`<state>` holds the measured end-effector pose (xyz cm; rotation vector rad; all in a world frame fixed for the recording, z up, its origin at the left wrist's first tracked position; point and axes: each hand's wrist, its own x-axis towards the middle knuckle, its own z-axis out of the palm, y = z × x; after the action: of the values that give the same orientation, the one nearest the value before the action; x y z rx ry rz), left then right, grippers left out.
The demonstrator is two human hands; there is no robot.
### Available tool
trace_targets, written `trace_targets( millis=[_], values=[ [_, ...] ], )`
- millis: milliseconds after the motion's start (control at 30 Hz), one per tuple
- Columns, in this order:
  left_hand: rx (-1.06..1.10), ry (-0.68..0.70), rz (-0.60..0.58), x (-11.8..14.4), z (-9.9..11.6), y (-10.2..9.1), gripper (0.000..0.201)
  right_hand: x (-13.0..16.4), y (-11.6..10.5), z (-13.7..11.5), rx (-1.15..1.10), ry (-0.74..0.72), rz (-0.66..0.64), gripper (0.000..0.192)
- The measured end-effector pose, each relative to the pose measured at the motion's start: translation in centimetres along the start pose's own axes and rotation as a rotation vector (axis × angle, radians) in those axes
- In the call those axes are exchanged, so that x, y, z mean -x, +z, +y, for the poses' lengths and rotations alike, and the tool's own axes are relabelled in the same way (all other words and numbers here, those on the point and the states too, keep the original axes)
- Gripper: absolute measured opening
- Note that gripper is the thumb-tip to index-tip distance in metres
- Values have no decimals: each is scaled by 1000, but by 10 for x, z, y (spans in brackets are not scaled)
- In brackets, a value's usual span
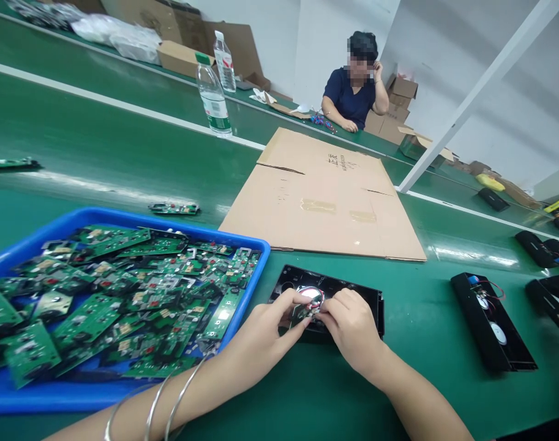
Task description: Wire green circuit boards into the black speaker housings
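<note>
A black speaker housing point(346, 291) lies in front of me on the green bench, with a round silver-white speaker point(312, 294) and thin wires inside. Over the housing, my left hand point(279, 318) pinches a small circuit board point(301, 312) between thumb and fingers. My right hand point(350, 318) is closed close beside it, its fingertips meeting at the board's edge where the wires run. What those right fingertips grip is too small and covered to make out.
At left, a blue tray point(263, 260) is heaped with green circuit boards. Flattened cardboard point(325, 202) lies beyond the housing. Another speaker housing point(495, 324) with wires stands at right. A bottle point(213, 101) stands farther back. A person point(355, 98) sits across the bench.
</note>
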<state>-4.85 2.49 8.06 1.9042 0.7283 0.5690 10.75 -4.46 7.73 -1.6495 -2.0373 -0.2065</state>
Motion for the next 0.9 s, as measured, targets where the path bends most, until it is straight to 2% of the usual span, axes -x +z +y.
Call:
trace_targets(
  millis=[100, 367, 533, 633, 900],
  values=[
    [-5, 18, 4, 1, -2, 1, 17, 0, -1, -3, 51, -28, 42, 33],
    [-37, 27, 32, 0, 2, 1, 15, 1, 5, -10, 94, -67, 99, 32],
    [-37, 117, -79, 0, 2, -5, 15, 0, 0, -2, -159, 65, -20, 13],
    [-54, 167, -107, 0, 1, -7, 16, -2, -5, 2, -224, 83, -102, 12],
    [-4, 194, -112, 1, -1, -4, 13, -2, -4, 4, -254, 78, -71, 9]
  ],
)
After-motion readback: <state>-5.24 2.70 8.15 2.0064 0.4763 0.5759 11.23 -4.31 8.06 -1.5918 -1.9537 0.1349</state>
